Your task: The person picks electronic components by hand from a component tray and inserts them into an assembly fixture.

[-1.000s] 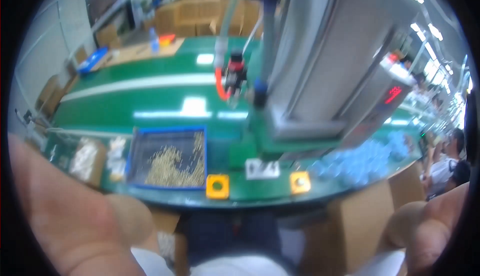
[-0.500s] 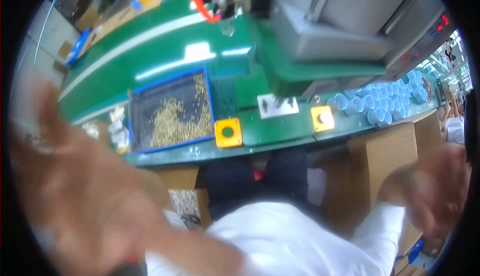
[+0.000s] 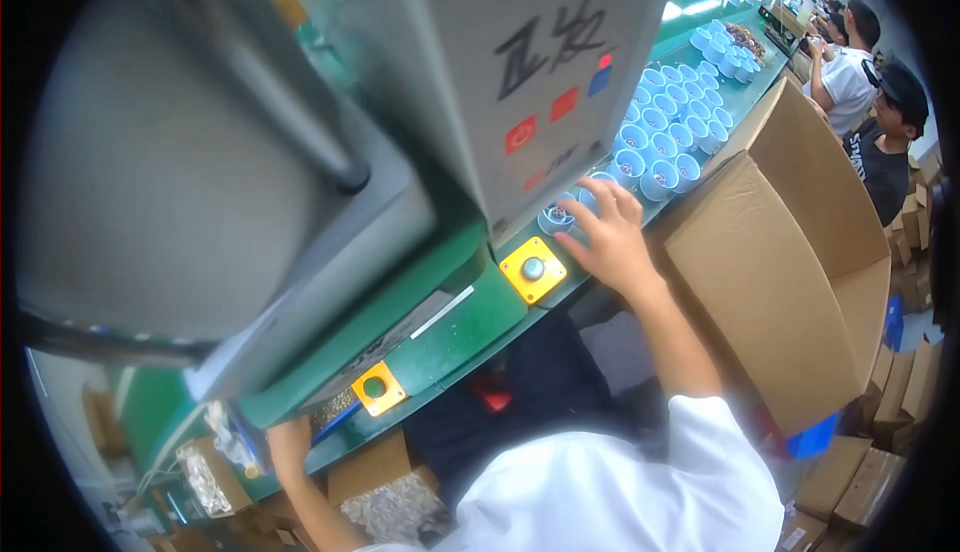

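My right hand reaches over the near end of a group of light blue cups, its fingers spread and curved. Its fingertips are beside the nearest blue cup, which has small dark bits inside; whether they touch it I cannot tell. Down at the lower left, my left hand is at the tray's blue edge. The grey machine's green base hides its fingers. Small brass-coloured pieces show in a strip of the tray.
The grey machine fills the upper left. Two yellow button boxes sit on the green bench's front edge. A large open cardboard box stands at my right. Other people are at the far right.
My view has turned right and nearer the machine. Both hands, raised and blurred before, have come to the bench: the right to the cups, the left to the tray.
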